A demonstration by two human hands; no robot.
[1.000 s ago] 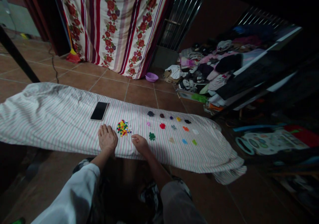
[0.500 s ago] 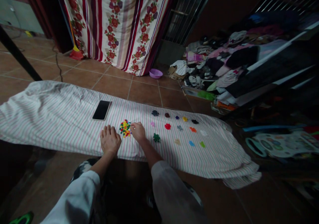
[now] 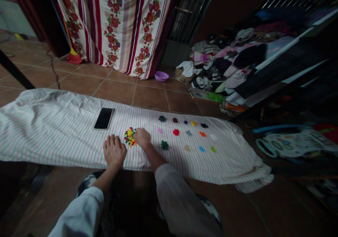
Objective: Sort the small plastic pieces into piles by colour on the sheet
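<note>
Multicoloured pile beside right hand

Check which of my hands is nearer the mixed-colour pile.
Your right. The right hand has its fingertips at the right edge of the mixed-colour pile; the left hand rests on the striped cloth, just to the pile's lower left.
</note>
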